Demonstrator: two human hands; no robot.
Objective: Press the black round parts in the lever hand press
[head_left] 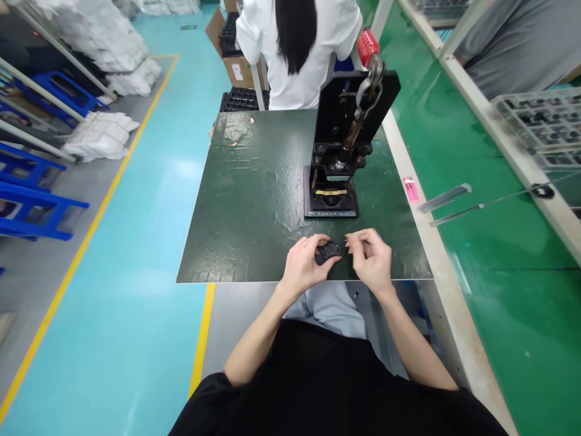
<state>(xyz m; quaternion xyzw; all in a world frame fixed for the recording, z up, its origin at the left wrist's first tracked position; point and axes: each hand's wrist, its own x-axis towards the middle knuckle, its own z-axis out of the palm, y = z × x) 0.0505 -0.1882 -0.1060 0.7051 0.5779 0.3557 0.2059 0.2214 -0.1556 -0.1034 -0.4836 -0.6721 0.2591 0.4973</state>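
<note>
Near the front edge of the dark green table (245,200), my left hand (305,264) grips a small black part (328,250) between thumb and fingers. Just right of that part, my right hand (373,259) is closed, its fingertips pinched together; whatever they hold, if anything, is too small to make out. A gap separates the right fingertips from the black part. Beyond both hands stands a black hand press (333,213) with a red-gripped lever (367,47) and a yellow strip (331,192) across its lower fixture.
A person in a white top (290,91) sits beyond the table, beside a cardboard box (239,72). On the right run a pale rail (403,157) with a pink label (411,189), thin metal rods (447,197) and a clear parts tray (540,121). Blue stools (40,203) stand left.
</note>
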